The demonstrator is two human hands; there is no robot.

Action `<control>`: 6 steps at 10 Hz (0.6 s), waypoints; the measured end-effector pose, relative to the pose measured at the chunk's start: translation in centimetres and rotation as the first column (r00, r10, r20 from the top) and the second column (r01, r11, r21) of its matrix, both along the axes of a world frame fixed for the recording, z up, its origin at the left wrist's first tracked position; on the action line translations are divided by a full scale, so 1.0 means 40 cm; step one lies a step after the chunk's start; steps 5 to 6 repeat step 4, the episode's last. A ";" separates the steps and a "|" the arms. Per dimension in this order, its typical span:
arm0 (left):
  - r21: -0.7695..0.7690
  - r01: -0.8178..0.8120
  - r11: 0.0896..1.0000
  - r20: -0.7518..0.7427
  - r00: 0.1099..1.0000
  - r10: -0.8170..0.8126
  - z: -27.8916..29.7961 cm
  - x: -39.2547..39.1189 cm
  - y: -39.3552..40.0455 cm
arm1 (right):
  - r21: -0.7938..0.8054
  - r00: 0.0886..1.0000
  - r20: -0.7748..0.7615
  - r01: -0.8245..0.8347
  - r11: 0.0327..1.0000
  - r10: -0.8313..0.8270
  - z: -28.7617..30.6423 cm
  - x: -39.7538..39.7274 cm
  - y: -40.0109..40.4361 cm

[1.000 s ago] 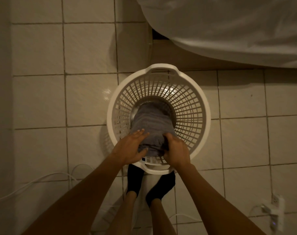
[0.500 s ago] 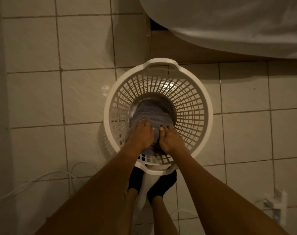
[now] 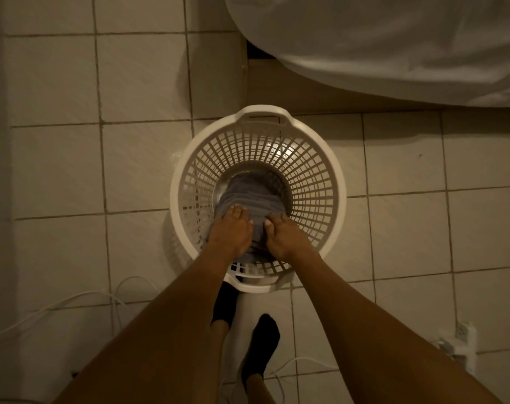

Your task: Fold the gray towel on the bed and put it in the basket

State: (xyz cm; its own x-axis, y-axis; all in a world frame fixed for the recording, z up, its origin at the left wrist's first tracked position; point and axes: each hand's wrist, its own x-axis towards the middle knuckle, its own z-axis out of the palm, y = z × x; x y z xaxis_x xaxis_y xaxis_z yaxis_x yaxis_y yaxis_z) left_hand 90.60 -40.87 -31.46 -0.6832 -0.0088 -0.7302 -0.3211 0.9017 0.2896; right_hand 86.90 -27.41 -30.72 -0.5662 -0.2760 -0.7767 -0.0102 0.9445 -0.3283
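While both hands, left point(image 3: 231, 231) and right point(image 3: 284, 236), press flat, the gray towel point(image 3: 249, 193) fills the basket point(image 3: 315, 182) bottom.

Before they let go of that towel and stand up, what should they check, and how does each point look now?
1. gray towel is inside the white basket: ok.
2. Towel reaches the basket bottom: cannot tell.
3. Towel folded, not loose: ok, looks bundled.
4. left hand and right hand lie on the towel: ok.
5. Basket stands upright on the tile floor: ok.
6. white cables are away from the feet: cannot tell.
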 end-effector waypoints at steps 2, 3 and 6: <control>-0.069 0.003 0.998 -0.050 0.999 -0.007 0.114 0.030 0.017 | -0.003 0.998 -0.066 -0.011 1.000 0.011 0.118 0.014 0.038; -0.057 -0.051 0.997 -0.044 0.998 0.048 0.216 0.050 0.026 | -0.042 0.993 -0.113 0.020 0.999 -0.025 0.238 0.016 0.071; -0.051 -0.061 0.997 -0.110 0.992 0.055 0.346 0.062 0.027 | -0.229 0.936 -0.268 0.170 0.958 -0.230 0.427 -0.031 0.098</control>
